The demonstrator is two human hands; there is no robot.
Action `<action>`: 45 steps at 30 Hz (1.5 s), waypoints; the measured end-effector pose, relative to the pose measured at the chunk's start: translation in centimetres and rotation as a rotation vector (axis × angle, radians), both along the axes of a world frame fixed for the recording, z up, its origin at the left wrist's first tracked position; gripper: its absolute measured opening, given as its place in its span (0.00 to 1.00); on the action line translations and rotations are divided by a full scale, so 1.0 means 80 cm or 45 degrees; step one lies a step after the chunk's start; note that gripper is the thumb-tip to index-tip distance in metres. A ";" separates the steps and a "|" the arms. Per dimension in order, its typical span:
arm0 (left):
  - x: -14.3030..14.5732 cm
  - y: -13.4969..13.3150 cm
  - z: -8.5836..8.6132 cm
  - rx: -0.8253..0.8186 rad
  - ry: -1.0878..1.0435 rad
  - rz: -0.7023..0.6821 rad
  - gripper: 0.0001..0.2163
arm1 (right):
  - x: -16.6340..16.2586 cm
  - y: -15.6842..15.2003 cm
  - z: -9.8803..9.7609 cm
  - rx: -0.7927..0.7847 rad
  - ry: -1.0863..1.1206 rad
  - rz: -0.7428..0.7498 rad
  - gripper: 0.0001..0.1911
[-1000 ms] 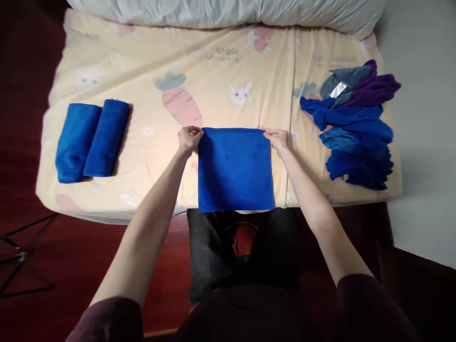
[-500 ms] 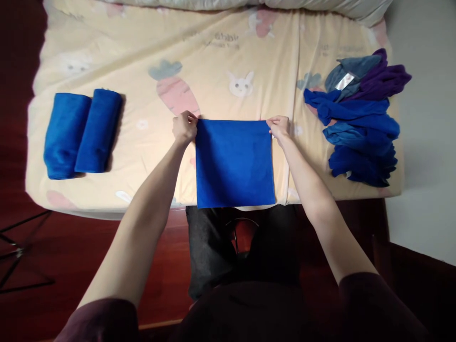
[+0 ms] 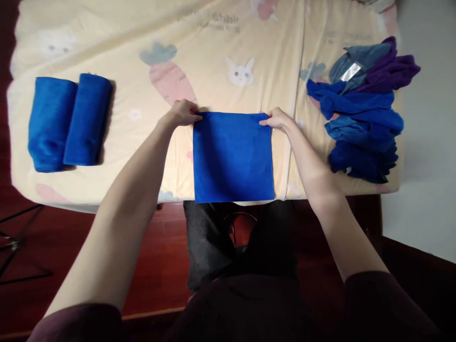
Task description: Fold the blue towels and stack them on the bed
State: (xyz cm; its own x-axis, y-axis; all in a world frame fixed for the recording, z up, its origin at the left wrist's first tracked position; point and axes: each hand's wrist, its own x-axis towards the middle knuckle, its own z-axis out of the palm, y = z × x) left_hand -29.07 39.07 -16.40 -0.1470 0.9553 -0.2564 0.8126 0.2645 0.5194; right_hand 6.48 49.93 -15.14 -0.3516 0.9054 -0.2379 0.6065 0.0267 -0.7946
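A flat, nearly square blue cloth lies at the front edge of the bed, directly before me. My left hand pinches its far left corner, thumb on top of the fabric. At the far right corner, my right hand grips the same cloth between thumb and fingers. The cloth looks smooth, and its near edge reaches the bed's edge above my lap.
Two folded blue cloths lie side by side at the left. Several crumpled blue, grey-blue and purple cloths are heaped at the right, near a pale wall. Patterned bedding covers the bed. Black stand legs show at lower left.
My view has shifted slightly. Both hands have changed their hold at the cloth's far corners, with the thumbs now lying over its top. The cloth stays spread in nearly the same place.
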 end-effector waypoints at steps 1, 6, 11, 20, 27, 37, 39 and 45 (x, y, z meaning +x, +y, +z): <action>-0.001 0.000 0.005 -0.019 0.002 -0.004 0.14 | 0.000 0.002 0.000 -0.024 0.024 0.012 0.24; -0.003 0.001 0.028 -0.111 0.110 0.072 0.16 | 0.004 0.024 -0.024 -0.055 0.020 -0.005 0.23; 0.033 0.001 0.039 0.166 0.038 0.384 0.18 | -0.010 0.017 -0.016 0.331 -0.180 -0.045 0.20; 0.113 -0.048 -0.020 0.340 -0.079 0.025 0.31 | -0.018 -0.063 -0.047 0.555 -0.353 0.530 0.32; 0.121 -0.051 -0.002 0.351 -0.048 0.107 0.37 | -0.011 -0.043 -0.049 0.643 -0.380 0.333 0.36; 0.225 -0.207 -0.017 0.192 -0.116 0.176 0.32 | -0.020 -0.228 -0.051 0.523 -0.380 0.395 0.32; 0.218 -0.226 -0.011 0.197 -0.127 0.212 0.33 | -0.006 -0.221 -0.048 0.505 -0.369 0.374 0.32; 0.194 -0.276 -0.006 0.273 -0.117 0.349 0.33 | 0.048 -0.226 -0.018 0.468 -0.437 0.276 0.31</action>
State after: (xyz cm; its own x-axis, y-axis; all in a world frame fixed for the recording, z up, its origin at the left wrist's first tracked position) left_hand -13.51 17.02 -16.89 -0.3909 0.9171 -0.0782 0.6741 0.3431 0.6541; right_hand 10.34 31.88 -16.61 -0.4975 0.8658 -0.0532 0.7789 0.4189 -0.4667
